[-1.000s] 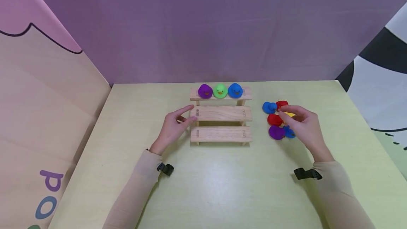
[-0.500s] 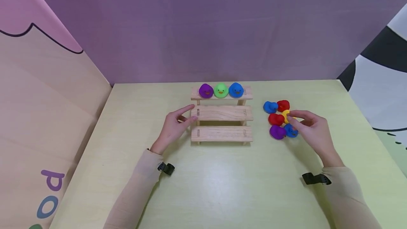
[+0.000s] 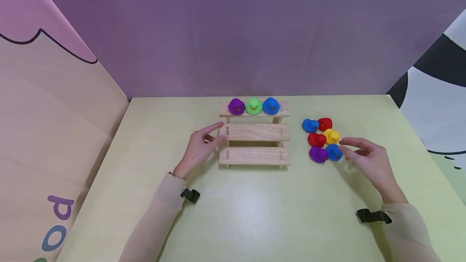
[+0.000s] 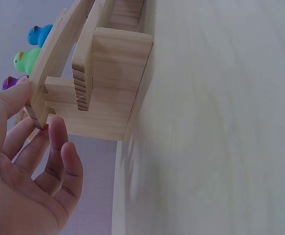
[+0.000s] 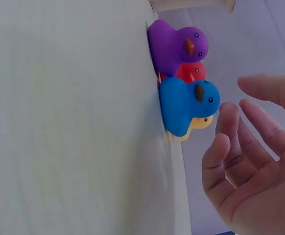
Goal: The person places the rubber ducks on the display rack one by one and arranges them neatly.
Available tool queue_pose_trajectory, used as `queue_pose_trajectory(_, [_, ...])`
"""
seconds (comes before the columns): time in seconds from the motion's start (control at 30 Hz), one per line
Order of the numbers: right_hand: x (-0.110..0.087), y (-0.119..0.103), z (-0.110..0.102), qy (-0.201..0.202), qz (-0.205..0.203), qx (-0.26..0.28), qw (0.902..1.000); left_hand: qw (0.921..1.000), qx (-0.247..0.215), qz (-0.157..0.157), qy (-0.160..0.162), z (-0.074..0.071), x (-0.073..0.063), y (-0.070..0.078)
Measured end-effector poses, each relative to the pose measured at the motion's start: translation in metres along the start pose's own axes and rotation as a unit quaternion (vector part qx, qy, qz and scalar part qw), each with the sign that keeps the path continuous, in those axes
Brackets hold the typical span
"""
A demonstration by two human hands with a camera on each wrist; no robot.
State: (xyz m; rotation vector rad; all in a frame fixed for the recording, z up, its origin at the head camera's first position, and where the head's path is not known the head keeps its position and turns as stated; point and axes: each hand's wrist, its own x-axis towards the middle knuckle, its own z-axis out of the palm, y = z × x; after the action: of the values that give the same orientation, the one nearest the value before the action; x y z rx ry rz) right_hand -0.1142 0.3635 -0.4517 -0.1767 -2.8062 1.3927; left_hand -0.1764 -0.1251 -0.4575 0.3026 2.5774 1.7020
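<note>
At the left end of the middle step of a three-step wooden stand (image 3: 255,156), my left hand (image 3: 199,148) pinches the board. In the left wrist view the thumb lies on top of the board end and fingertips touch it from below. My right hand (image 3: 371,165) holds nothing and hovers just right of a cluster of rubber ducks, fingers loosely bent, thumb apart. The cluster has a yellow duck (image 3: 331,136), a blue duck (image 3: 334,153), a purple duck (image 3: 318,154), a red duck (image 3: 316,140), another red duck (image 3: 325,124) and another blue duck (image 3: 310,125).
On the stand's top step sit a purple duck (image 3: 236,106), a green duck (image 3: 253,106) and a blue duck (image 3: 271,106) in a row. A purple wall panel (image 3: 255,31) rises behind the pale table (image 3: 233,213). Printed panels flank both sides.
My right hand has drawn back to the right and toward me, uncovering the yellow duck within the cluster. The left hand keeps its grip on the stand.
</note>
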Motion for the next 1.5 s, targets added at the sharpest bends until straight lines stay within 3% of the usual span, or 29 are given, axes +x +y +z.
queue_pose_trajectory(0.5, [0.001, 0.009, -0.001, -0.034, -0.032, 0.008, 0.9989, 1.0000, 0.003, -0.001, 0.005, 0.000, -0.001, 0.000])
queue_pose_trajectory(0.83, [0.001, 0.014, -0.001, -0.072, -0.018, -0.003, 0.9973, 1.0000, 0.004, -0.001, 0.000, 0.002, -0.003, -0.003])
queue_pose_trajectory(1.5, [0.004, 0.010, -0.003, -0.062, -0.005, -0.037, 0.9974, 1.0000, 0.000, 0.003, 0.000, 0.000, 0.000, 0.000])
